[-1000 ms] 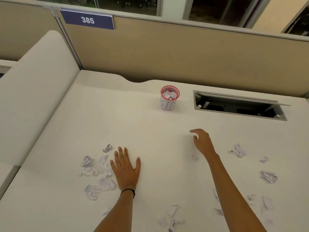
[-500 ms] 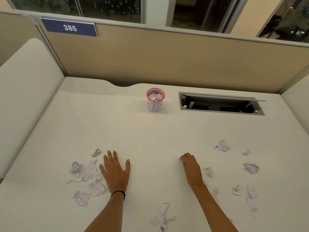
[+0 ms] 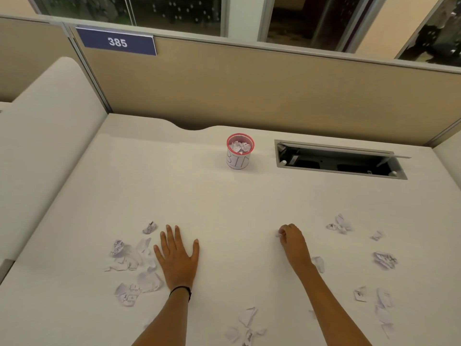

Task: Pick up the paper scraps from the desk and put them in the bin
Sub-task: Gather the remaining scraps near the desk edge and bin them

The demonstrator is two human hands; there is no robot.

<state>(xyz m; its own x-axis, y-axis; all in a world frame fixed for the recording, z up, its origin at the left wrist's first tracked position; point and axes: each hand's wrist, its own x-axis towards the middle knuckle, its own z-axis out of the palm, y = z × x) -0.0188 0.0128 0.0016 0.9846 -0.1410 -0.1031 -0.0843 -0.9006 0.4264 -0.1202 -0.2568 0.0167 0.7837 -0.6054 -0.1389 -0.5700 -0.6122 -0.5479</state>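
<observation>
the right hand (image 3: pixel 293 239) pinches a small scrap (image 3: pixel 279 234) off the bench (image 3: pixel 224 208); left hand (image 3: pixel 178 258) rests flat, fingers spread. next it likely needs carrying up to the bin (image 3: pixel 239 152).

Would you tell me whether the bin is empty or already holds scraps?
Partly full: the bin stands upright with crumpled white scraps visible inside its red rim.

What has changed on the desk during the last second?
The right hand drew back from toward the bin, came down on the desk and now pinches a small scrap. The left hand stayed flat on the desk; the bin did not move.
</observation>
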